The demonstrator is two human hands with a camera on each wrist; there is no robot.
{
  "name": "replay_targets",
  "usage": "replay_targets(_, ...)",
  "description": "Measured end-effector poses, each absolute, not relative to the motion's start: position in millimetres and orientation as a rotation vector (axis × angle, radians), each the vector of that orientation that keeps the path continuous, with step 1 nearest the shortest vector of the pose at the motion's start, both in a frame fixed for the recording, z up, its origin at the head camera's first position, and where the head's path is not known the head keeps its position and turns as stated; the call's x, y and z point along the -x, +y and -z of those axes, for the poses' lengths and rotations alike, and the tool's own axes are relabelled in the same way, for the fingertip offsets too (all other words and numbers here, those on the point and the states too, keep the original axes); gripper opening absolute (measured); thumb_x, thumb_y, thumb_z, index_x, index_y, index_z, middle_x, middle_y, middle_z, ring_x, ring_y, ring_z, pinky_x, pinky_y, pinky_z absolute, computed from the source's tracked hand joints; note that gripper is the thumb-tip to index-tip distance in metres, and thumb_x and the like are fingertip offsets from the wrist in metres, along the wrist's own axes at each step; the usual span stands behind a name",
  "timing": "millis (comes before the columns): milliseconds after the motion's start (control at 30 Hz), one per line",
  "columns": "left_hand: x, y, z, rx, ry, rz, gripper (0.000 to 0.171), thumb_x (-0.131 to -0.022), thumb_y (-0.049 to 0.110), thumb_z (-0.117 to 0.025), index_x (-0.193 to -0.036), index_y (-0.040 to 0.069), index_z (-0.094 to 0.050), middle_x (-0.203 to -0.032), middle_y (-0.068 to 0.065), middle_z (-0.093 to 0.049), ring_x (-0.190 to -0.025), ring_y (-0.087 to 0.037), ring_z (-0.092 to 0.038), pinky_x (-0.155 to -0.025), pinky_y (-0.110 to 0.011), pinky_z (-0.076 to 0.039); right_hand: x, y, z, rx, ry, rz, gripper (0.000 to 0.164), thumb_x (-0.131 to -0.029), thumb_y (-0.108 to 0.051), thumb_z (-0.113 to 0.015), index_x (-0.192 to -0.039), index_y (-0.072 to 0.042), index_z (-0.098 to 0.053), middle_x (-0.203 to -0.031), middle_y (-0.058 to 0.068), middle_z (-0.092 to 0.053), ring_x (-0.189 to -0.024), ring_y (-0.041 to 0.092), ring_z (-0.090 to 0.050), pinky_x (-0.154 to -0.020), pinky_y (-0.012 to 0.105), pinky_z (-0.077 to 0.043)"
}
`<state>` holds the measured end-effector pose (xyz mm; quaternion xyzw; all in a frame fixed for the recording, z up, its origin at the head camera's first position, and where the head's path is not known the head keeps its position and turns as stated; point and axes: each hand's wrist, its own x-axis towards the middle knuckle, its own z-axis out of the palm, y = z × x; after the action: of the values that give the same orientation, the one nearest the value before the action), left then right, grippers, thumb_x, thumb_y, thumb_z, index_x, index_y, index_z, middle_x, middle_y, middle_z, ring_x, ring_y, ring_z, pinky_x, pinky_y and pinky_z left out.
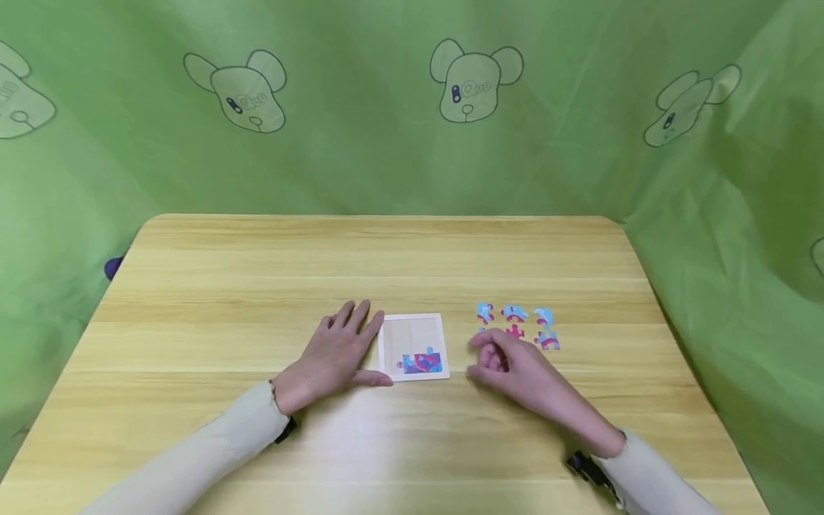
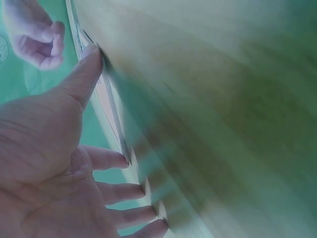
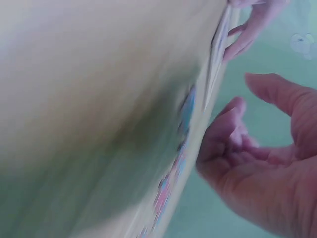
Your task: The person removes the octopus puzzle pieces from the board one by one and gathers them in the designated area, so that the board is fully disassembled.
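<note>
A square wooden puzzle tray (image 1: 445, 347) lies mid-table, with joined purple, pink and blue jigsaw pieces (image 1: 423, 363) in its lower right corner. My left hand (image 1: 335, 357) rests at the tray's left side, fingers spread and straight; its thumb lies along the near left corner. To the right of the tray hovers my right hand (image 1: 524, 375), index finger and thumb apart, the other fingers loosely curled. Nothing shows between them in the right wrist view. Behind it lie several loose jigsaw pieces (image 1: 514, 313), some partly hidden by the hand.
The light wooden table (image 1: 257, 265) has rounded far corners. A green curtain (image 1: 360, 143) with printed animal heads hangs behind it and along the sides. A small dark round object (image 1: 112, 267) shows past the table's left edge.
</note>
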<state>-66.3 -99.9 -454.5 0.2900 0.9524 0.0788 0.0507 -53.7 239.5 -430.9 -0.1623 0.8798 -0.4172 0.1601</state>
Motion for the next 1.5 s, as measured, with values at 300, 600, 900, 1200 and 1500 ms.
replay_targets(300, 66.4, -101.4, 454.7, -0.869, 2.897, -0.247, 0.11, -0.09, 0.075, -0.074, -0.165, 0.001, -0.043, -0.166, -0.032, -0.038, -0.15, -0.054, -0.039, -0.106, -0.067, -0.048, 69.3, 193.6, 437.3, 0.656, 2.307, 1.163, 0.04, -0.095, -0.011, -0.085, -0.13, -0.001, -0.068, -0.091, -0.002, -0.066, -0.079, 0.014, -0.061, -0.073, 0.026, -0.054)
replay_targets(600, 66.2, -102.4, 453.0, -0.868, 2.894, -0.233, 0.111, -0.091, 0.076, -0.072, -0.166, 0.0, -0.041, -0.167, -0.032, -0.036, -0.152, -0.054, -0.038, -0.108, -0.067, -0.047, 82.8, 168.5, 446.4, 0.805, 2.364, 1.036, 0.026, -0.097, -0.006, -0.081, -0.121, -0.003, -0.07, -0.085, -0.007, -0.062, -0.077, 0.009, -0.058, -0.075, 0.027, -0.054)
replay_targets(900, 66.7, -101.7, 452.7, -0.872, 2.9, -0.228, 0.11, -0.09, 0.076, -0.072, -0.166, 0.001, -0.043, -0.167, -0.032, -0.038, -0.151, -0.054, -0.038, -0.107, -0.067, -0.048, 82.6, 165.8, 446.4, 0.792, 2.36, 1.037, 0.02, -0.099, -0.005, -0.08, -0.113, -0.007, -0.067, -0.082, -0.006, -0.059, -0.074, 0.01, -0.055, -0.07, 0.027, -0.05)
replay_targets(1200, 65.4, -102.8, 453.0, -0.871, 2.901, -0.209, 0.111, -0.09, 0.077, -0.072, -0.166, 0.001, -0.042, -0.167, -0.032, -0.037, -0.151, -0.054, -0.039, -0.107, -0.066, -0.047, 76.8, 163.0, 444.9, 0.79, 2.437, 1.003, 0.021, -0.096, -0.004, -0.082, -0.108, -0.011, -0.067, -0.091, 0.0, -0.057, -0.081, 0.014, -0.054, -0.072, 0.028, -0.049)
replay_targets(1500, 66.4, -102.5, 453.7, -0.877, 2.896, -0.224, 0.111, -0.09, 0.076, -0.072, -0.166, 0.001, -0.042, -0.167, -0.032, -0.037, -0.151, -0.054, -0.038, -0.107, -0.067, -0.047, 70.7, 162.4, 446.8, 0.755, 2.534, 1.004, 0.027, -0.094, -0.005, -0.085, -0.115, -0.004, -0.068, -0.098, 0.002, -0.058, -0.083, 0.014, -0.054, -0.073, 0.026, -0.051)
